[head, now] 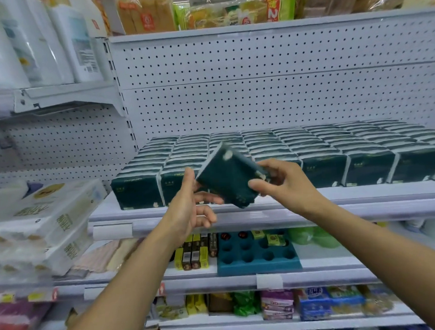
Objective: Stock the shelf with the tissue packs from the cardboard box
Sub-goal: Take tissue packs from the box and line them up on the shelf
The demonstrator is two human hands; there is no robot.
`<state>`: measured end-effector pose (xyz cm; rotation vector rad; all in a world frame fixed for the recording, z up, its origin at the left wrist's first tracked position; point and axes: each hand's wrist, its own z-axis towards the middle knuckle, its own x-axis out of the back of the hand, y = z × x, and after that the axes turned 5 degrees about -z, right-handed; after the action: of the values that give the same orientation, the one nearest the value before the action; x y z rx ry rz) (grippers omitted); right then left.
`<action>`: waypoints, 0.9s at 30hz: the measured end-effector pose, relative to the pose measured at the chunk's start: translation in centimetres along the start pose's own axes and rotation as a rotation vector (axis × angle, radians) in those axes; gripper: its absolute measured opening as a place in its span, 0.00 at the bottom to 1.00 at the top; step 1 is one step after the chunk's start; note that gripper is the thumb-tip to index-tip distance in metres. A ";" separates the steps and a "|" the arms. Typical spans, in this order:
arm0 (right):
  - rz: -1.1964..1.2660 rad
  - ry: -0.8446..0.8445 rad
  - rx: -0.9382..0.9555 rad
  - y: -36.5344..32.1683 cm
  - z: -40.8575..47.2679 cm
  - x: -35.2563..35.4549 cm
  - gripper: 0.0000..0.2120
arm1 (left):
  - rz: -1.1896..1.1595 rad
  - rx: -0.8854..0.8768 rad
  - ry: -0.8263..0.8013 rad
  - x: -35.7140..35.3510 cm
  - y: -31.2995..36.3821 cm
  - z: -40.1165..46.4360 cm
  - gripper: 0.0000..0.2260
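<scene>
While the right hand [284, 184] pinches the tilted pack [230, 176] by its end above the shelf [362, 196] edge and the left hand [188, 203] touches its corner with loose fingers, it looks light, soft, slick-wrapped, best gripped across both ends.

Dark green tissue pack [230, 179] tilted, in air before shelf [338, 205] lined with matching packs [310, 148].

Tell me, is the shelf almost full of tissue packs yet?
Nearly. Rows of dark green plastic-wrapped tissue packs already cover the white metal shelf. One more dark green pack is gripped by the right hand, and the left hand touches its corner. It still needs placing. The cardboard box is out of view.
</scene>
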<state>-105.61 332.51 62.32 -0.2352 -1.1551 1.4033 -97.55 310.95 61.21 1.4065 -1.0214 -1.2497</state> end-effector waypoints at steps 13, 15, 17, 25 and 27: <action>0.441 -0.023 -0.370 1.6 -1.7 1.8 0.15 | 0.224 -0.163 -0.020 -4.3 -0.5 1.8 0.12; 0.224 0.071 -0.295 2.1 -2.1 2.1 0.23 | 0.255 -0.207 -0.017 -5.0 -0.4 1.9 0.11; 0.007 0.193 -0.159 2.4 -2.6 3.1 0.36 | 0.474 -0.312 -0.029 -5.5 -0.6 2.1 0.09; -0.091 0.084 -0.065 4.5 -3.1 5.5 0.14 | 0.752 -0.521 -0.106 -6.9 -2.5 2.6 0.09; -0.058 0.204 -0.084 4.8 -2.8 6.0 0.12 | 0.888 -0.722 0.064 -5.8 -2.4 3.4 0.10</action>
<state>-108.05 340.06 60.38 -0.3928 -1.0442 1.2508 -101.65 316.62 59.89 0.3402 -0.8589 -0.7519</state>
